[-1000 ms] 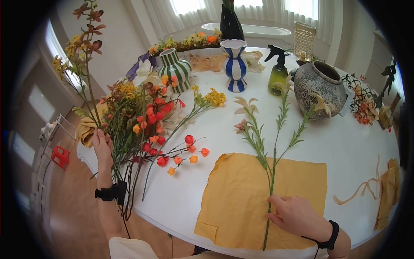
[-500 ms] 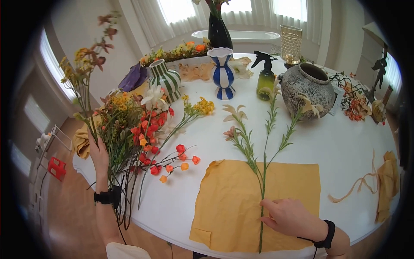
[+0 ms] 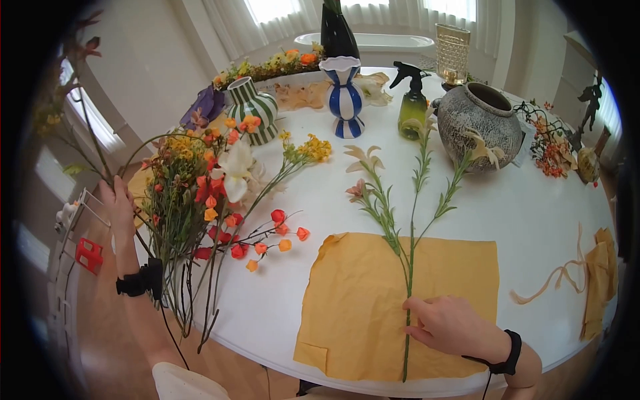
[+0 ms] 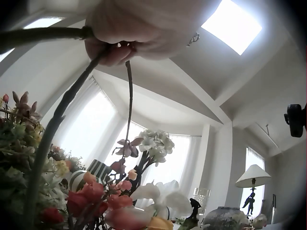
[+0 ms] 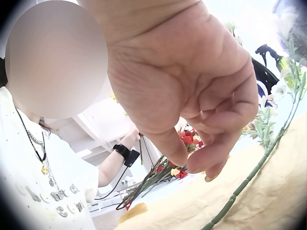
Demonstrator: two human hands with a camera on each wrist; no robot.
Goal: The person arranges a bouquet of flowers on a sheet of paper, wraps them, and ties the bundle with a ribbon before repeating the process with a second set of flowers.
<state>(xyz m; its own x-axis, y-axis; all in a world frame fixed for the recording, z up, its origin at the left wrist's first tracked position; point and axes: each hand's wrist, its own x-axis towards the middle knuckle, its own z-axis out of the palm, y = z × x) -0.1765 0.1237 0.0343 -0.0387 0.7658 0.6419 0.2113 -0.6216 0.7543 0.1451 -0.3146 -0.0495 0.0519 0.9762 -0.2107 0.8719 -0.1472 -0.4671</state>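
At the far left of the head view my left hand (image 3: 118, 208) grips long artificial flower stems. A blurred spray of brownish-red orchid blossoms (image 3: 91, 47) rises above it. Close up in the left wrist view, the fingers (image 4: 117, 55) curl round a thick green stem (image 4: 55, 122). My right hand (image 3: 443, 327) is low over the yellow wrapping paper (image 3: 353, 293), its fingertips right at a lily stem (image 3: 409, 280) with three flowered branches. In the right wrist view its fingers are loosely bent, and this stem (image 5: 249, 179) lies on the paper beside them.
A pile of mixed artificial flowers (image 3: 180, 220) lies at the table's left. Behind stand a green-striped vase (image 3: 252, 110), a blue-striped vase (image 3: 345, 100), a spray bottle (image 3: 412, 110) and a grey pot (image 3: 477, 130). Folded yellow fabric (image 3: 600, 287) with a ribbon lies right.
My left hand has moved left and up with the orchid stems, drawing them away from the pile; a stem now arches over it. My right hand stays beside the lily stem.
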